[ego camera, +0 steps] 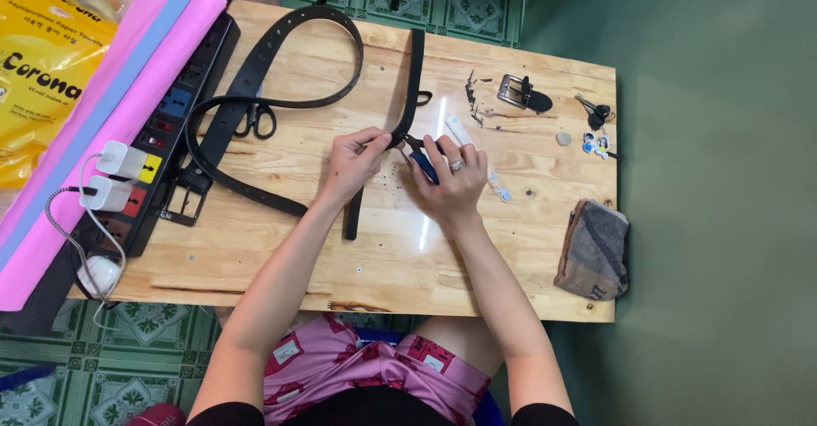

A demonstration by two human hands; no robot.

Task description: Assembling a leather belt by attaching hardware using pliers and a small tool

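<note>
My left hand (353,160) pinches a black leather belt strap (414,77) that runs from the table's far edge down to the middle. My right hand (451,179) grips a blue-handled pliers-like tool (423,164), its tip against the strap just beside my left fingers. A second black belt (255,68) with a metal buckle (183,203) lies looped on the left half of the wooden table (528,256). A loose silver buckle (519,92) rests at the far right.
A black power strip (174,111) with two white chargers (119,160) lies along the left edge, beside pink and blue sheets. Scissors (255,121) sit inside the belt loop. Keys (594,113), a coin, small stickers and a folded grey cloth (594,251) occupy the right side.
</note>
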